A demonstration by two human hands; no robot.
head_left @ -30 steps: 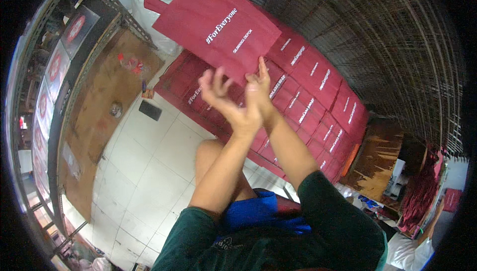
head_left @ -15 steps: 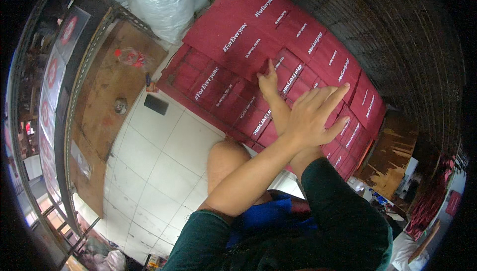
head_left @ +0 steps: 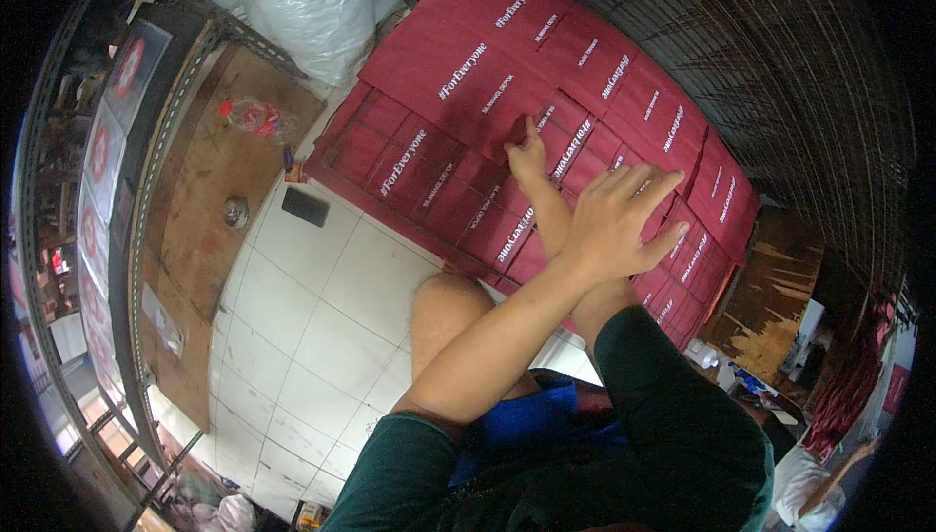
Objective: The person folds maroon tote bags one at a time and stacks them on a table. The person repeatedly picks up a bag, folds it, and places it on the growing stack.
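Green sleeves (head_left: 673,386) lie nearest, with the forearms crossed. Left hand (head_left: 619,225), above the right forearm: fingers spread wide, thumb apart, over overlapping red bags (head_left: 663,132). Right hand (head_left: 528,158): fingers at the lower corner of one flat maroon bag (head_left: 458,72), which extends beyond them; whether they grip it cannot be told. Farther off, white sack (head_left: 302,5).

Red bags (head_left: 463,39) lie overlapping in rows, their support hidden beneath. White tiled floor (head_left: 327,332) carries a dark rectangular object (head_left: 305,206). Brown board (head_left: 185,230) carries a clear, red-capped bottle (head_left: 258,118) and a round container (head_left: 236,212).
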